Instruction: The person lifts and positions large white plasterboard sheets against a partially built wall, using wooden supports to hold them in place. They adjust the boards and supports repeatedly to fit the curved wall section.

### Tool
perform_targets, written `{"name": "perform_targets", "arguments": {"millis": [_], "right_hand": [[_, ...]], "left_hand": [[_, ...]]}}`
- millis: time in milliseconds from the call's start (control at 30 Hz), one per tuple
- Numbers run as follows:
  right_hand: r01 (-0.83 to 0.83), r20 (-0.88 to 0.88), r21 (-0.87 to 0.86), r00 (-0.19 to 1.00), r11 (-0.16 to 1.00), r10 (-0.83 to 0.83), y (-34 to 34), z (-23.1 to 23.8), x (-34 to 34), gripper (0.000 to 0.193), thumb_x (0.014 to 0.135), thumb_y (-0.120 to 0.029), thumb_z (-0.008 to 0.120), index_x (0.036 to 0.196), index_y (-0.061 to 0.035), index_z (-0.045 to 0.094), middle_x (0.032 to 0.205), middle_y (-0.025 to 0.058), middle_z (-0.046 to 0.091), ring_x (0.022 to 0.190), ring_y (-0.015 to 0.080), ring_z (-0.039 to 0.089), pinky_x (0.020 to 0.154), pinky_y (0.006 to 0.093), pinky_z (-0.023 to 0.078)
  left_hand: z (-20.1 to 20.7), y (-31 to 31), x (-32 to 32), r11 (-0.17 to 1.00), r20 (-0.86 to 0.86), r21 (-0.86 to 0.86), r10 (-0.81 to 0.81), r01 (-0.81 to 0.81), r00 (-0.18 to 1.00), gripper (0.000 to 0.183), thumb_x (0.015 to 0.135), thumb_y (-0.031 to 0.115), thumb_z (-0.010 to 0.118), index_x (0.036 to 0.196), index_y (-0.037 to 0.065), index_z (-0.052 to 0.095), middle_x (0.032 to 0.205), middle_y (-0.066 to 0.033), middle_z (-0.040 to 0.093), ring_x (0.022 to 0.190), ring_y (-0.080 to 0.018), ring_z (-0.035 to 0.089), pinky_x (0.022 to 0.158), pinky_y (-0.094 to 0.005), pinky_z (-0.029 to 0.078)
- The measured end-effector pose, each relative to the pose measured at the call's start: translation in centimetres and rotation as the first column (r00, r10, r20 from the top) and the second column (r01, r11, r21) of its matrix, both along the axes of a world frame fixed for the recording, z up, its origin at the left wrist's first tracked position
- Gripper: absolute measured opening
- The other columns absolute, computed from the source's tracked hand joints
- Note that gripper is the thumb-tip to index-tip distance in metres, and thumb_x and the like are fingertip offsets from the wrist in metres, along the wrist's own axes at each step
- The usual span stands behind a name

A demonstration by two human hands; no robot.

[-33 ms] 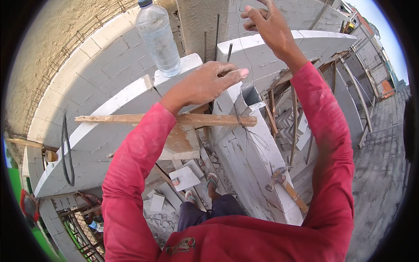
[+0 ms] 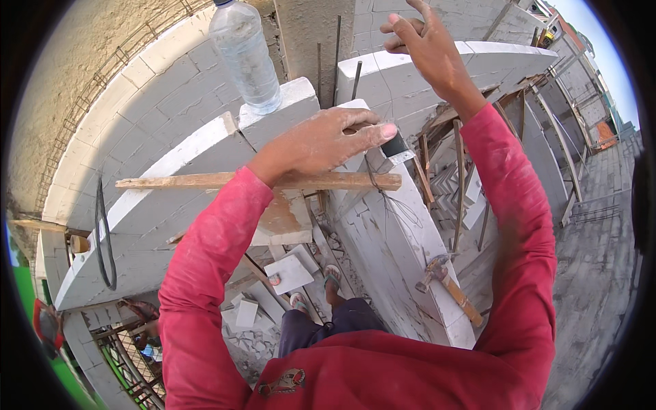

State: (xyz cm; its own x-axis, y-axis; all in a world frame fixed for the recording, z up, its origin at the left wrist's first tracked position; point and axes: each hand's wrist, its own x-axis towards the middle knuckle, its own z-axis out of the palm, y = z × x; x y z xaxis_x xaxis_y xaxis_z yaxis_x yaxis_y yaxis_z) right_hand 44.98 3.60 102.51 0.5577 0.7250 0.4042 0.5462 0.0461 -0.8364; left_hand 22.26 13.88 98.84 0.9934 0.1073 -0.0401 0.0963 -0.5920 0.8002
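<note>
My left hand (image 2: pixel 321 142) hovers above a rough wooden batten (image 2: pixel 342 180), its thumb and bent fingers drawn together beside the mouth of a square metal tube (image 2: pixel 400 158). A thin wire (image 2: pixel 388 82) comes down to these fingertips, which appear to pinch it. Higher up to the right, my right hand (image 2: pixel 432 56) is raised with thumb and fingers apart, near the upper run of the wire. One of its fingertips is cut off by the top edge. More loose wire (image 2: pixel 402 208) hangs in loops below the batten, against the white block wall (image 2: pixel 417 273).
A clear water bottle (image 2: pixel 247 61) stands on a white block ledge (image 2: pixel 294 99) at the left. A hammer (image 2: pixel 447 287) lies on the wall top at my right. Steel bars (image 2: pixel 337 58) rise behind my left hand. Block rubble (image 2: pixel 256 335) and boards surround my feet.
My left hand has shifted slightly downward and right, covering more of the metal tube's mouth. My right hand has barely moved. The whole view has tilted a little.
</note>
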Motion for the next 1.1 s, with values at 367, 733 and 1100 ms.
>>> {"name": "perform_targets", "arguments": {"millis": [367, 733, 1100], "right_hand": [[0.045, 0.312, -0.520, 0.940, 0.853, 0.141, -13.2, -18.0, -5.6, 0.056, 0.102, -0.025, 0.063, 0.150, -0.0025, 0.047, 0.147, 0.0280, 0.053, 0.135, 0.0446, 0.053, 0.110, 0.0476, 0.046], [0.077, 0.355, -0.509, 0.926, 0.857, 0.128, -13.4, -21.4, -6.0, 0.054, 0.100, -0.015, 0.063, 0.150, -0.0068, 0.046, 0.139, 0.0242, 0.054, 0.124, 0.0468, 0.058, 0.101, 0.0513, 0.051], [0.089, 0.423, -0.551, 0.887, 0.830, 0.186, -13.5, -22.5, -5.3, 0.053, 0.103, -0.022, 0.062, 0.152, -0.0096, 0.045, 0.139, 0.0236, 0.054, 0.125, 0.0460, 0.058, 0.101, 0.0501, 0.051]], "left_hand": [[-3.1, -5.1, 0.3, 0.936, 0.169, 0.247, 0.212, -0.250, 0.962, 0.077, 0.084, 0.060, 0.079, 0.124, -0.004, 0.065, 0.106, -0.0241, 0.072, 0.106, -0.0403, 0.066, 0.094, -0.0479, 0.053], [-2.0, -6.1, -1.0, 0.932, 0.109, 0.241, 0.250, -0.269, 0.962, 0.073, 0.082, 0.060, 0.080, 0.108, -0.007, 0.066, 0.103, -0.0244, 0.071, 0.106, -0.0399, 0.064, 0.093, -0.0479, 0.052], [-1.7, -5.9, -1.0, 0.938, 0.132, 0.251, 0.212, -0.239, 0.968, 0.072, 0.086, 0.060, 0.076, 0.113, -0.006, 0.067, 0.103, -0.0300, 0.073, 0.108, -0.0440, 0.069, 0.097, -0.0496, 0.053]]}}
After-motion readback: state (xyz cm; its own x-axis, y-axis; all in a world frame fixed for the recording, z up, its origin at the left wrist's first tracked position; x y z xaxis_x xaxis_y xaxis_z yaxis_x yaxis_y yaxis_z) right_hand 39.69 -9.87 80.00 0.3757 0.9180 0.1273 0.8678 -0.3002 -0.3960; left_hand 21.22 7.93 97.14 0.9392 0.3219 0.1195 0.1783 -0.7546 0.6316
